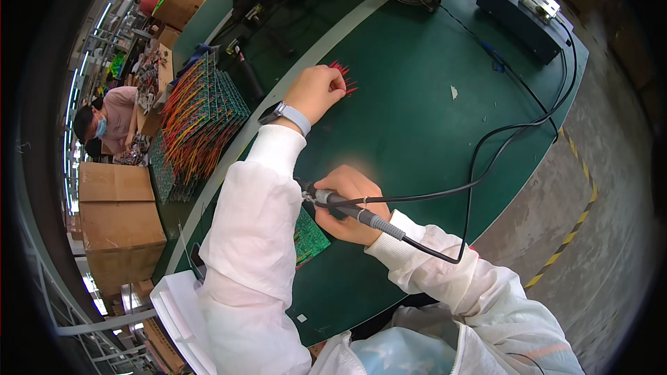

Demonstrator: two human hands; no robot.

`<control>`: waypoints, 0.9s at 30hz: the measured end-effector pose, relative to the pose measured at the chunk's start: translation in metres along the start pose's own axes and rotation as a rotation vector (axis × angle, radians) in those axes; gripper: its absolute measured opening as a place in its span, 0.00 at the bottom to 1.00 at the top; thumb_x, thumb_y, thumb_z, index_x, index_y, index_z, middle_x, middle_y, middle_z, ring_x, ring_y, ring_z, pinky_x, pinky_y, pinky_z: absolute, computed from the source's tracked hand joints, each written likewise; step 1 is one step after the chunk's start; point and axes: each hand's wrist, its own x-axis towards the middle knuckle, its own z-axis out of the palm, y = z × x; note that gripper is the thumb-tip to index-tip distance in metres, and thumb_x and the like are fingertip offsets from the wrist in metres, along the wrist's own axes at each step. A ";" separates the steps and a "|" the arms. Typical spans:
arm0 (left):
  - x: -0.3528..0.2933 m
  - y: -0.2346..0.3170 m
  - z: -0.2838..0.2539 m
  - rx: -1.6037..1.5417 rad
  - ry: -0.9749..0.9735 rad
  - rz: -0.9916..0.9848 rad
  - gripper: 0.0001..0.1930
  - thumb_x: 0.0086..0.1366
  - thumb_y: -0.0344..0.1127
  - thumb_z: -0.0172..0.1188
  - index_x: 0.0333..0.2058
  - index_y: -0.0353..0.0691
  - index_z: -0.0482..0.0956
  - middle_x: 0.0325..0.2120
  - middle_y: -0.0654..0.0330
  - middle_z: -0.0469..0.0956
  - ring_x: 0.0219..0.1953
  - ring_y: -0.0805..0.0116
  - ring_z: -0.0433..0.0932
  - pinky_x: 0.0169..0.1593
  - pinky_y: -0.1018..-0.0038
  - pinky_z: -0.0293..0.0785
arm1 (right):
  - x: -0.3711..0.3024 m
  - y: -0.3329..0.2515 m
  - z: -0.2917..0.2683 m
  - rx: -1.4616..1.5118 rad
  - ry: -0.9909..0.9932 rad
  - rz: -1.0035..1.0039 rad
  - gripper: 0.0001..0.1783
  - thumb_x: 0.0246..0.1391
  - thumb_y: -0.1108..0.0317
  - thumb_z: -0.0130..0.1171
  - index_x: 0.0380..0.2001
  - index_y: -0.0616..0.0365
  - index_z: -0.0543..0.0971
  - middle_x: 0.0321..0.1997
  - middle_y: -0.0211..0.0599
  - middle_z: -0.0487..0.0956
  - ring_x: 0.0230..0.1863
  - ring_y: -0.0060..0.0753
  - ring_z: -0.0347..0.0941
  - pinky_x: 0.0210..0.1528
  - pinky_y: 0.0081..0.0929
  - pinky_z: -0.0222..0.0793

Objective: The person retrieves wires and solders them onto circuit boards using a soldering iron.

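Two hands busy: I see left hand [318, 92] pinching red wires [344, 76] far; right hand [351, 205] gripping soldering iron [347, 208] over green board [308, 237] near; I'd keep tip steady, cable [486, 149] slack

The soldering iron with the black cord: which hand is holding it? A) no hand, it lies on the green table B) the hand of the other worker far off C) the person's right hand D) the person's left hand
C: the right hand is wrapped around the soldering iron above the green circuit board, while the left hand reaches out to the bunch of red wires.
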 end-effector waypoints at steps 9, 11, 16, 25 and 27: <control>-0.024 0.011 -0.033 -0.123 0.173 -0.056 0.05 0.55 0.30 0.60 0.29 0.34 0.77 0.25 0.59 0.78 0.27 0.73 0.76 0.36 0.78 0.73 | 0.004 -0.008 -0.007 -0.135 -0.016 -0.090 0.19 0.31 0.76 0.66 0.32 0.58 0.73 0.30 0.39 0.70 0.26 0.38 0.71 0.27 0.29 0.70; -0.045 0.022 -0.053 -0.191 0.284 -0.067 0.06 0.59 0.30 0.59 0.32 0.34 0.75 0.26 0.63 0.78 0.29 0.77 0.76 0.37 0.81 0.72 | 0.005 -0.009 -0.010 -0.132 -0.018 -0.070 0.19 0.31 0.76 0.66 0.32 0.57 0.74 0.30 0.39 0.70 0.27 0.38 0.71 0.27 0.29 0.70; -0.154 0.040 -0.073 -0.138 0.703 -0.218 0.03 0.60 0.26 0.57 0.33 0.34 0.75 0.25 0.63 0.76 0.28 0.77 0.74 0.36 0.80 0.70 | -0.002 0.009 0.004 -0.114 0.089 0.007 0.17 0.34 0.78 0.64 0.33 0.57 0.75 0.28 0.39 0.72 0.27 0.39 0.72 0.27 0.29 0.70; -0.287 0.083 0.027 -0.233 0.622 -0.606 0.03 0.59 0.21 0.55 0.32 0.34 0.73 0.30 0.65 0.70 0.27 0.79 0.68 0.32 0.83 0.66 | -0.008 -0.011 -0.010 -0.096 -0.067 0.186 0.14 0.45 0.78 0.63 0.36 0.64 0.73 0.29 0.33 0.76 0.27 0.19 0.72 0.32 0.16 0.69; -0.289 0.083 0.051 -0.156 0.635 -0.536 0.05 0.57 0.19 0.55 0.31 0.35 0.73 0.29 0.62 0.70 0.26 0.76 0.69 0.29 0.81 0.66 | -0.015 -0.011 -0.009 -0.064 -0.034 0.137 0.13 0.42 0.77 0.65 0.33 0.63 0.74 0.28 0.33 0.76 0.24 0.19 0.71 0.27 0.16 0.69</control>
